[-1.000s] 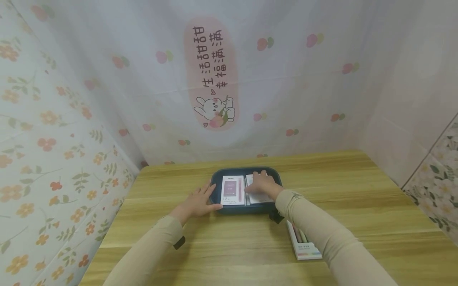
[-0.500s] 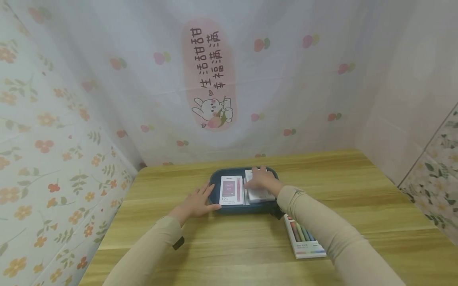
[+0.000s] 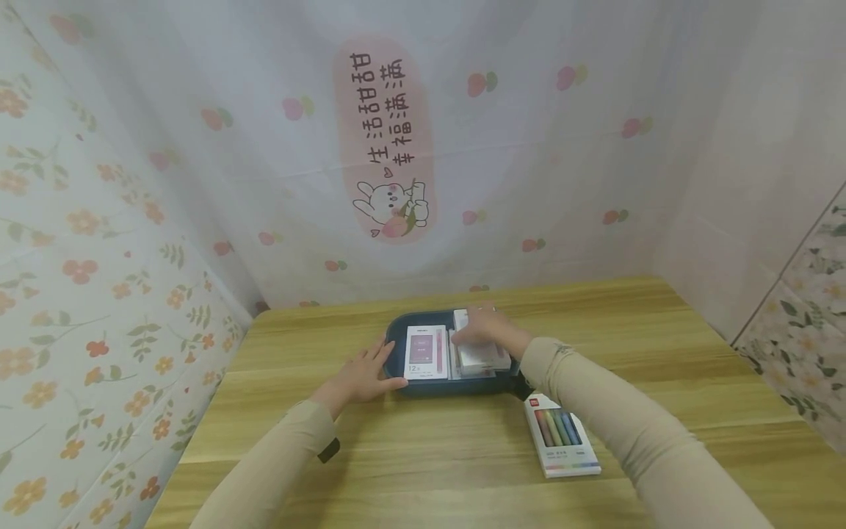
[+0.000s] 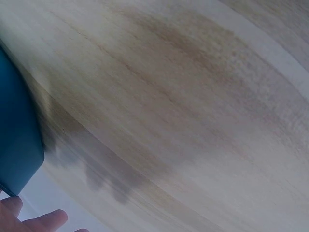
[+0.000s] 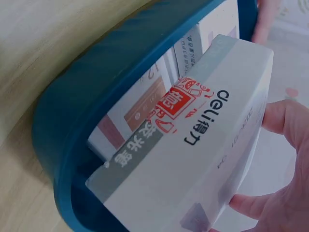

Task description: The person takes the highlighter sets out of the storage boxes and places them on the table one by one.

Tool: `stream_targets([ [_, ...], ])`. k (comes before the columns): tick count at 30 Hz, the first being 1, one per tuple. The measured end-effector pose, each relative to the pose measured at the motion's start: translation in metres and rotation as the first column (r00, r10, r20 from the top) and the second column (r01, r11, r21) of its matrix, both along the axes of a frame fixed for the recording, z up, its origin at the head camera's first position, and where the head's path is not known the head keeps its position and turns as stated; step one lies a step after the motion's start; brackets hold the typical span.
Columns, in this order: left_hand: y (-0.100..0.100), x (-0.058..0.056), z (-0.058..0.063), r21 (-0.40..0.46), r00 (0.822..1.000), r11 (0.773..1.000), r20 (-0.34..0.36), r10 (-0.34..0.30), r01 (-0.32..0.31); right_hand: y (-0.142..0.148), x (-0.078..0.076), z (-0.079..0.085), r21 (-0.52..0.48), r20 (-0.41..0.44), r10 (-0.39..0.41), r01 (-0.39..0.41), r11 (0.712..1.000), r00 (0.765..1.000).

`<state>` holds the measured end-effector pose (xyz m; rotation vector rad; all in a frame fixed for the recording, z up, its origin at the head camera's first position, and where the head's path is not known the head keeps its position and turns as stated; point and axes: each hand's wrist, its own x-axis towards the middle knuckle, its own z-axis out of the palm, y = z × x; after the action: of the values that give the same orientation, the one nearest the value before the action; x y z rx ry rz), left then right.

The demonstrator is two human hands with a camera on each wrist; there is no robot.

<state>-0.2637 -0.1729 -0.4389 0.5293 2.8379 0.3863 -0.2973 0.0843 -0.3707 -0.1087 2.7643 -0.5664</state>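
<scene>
My right hand grips a white highlighter box, marked "deli" with a red stamp, by its sides. The box is tilted above the right part of a dark blue plastic basket. Under it, in the right wrist view, another white box with a brown panel lies in the basket. A white box with a purple panel lies flat in the left part. My left hand rests on the basket's left rim with fingers spread; only its fingertips show beside the basket in the left wrist view.
A white box with a window showing coloured sticks lies on the wooden table, right of the basket near my right forearm. Printed curtains hang behind the table and along both sides.
My right hand has raised and tilted the highlighter box and shifted slightly right, uncovering part of a box below. More of the box on the table shows. My left hand stays on the rim.
</scene>
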Motion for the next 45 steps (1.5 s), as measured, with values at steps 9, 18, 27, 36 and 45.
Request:
stream_targets([
  [9, -0.001, -0.001, -0.003, -0.002, 1.0, 1.0, -0.003, -0.006, 0.006, 0.009, 0.001, 0.004, -0.016, -0.005, 0.028, -0.029, 0.999, 1.0],
  [18, 0.0, 0.0, -0.001, 0.013, 1.0, 1.0, 0.004, -0.002, 0.002, 0.014, 0.013, 0.012, -0.03, 0.017, 0.036, -0.035, 0.999, 0.999],
  [27, 0.001, 0.001, 0.0, 0.014, 1.0, 1.0, 0.004, -0.005, 0.005, 0.018, 0.024, 0.013, -0.04, 0.049, 0.057, -0.055, 0.998, 0.997],
  [36, 0.0, 0.001, -0.001, 0.007, 1.0, 1.0, 0.008, -0.004, 0.004, 0.021, 0.044, 0.011, -0.025, 0.008, 0.123, -0.123, 0.992, 0.992],
  [45, 0.0, 0.001, -0.001, 0.013, 1.0, 1.0, -0.001, -0.012, 0.012, 0.02, 0.068, 0.006, -0.018, -0.011, 0.147, -0.147, 0.989, 0.989],
])
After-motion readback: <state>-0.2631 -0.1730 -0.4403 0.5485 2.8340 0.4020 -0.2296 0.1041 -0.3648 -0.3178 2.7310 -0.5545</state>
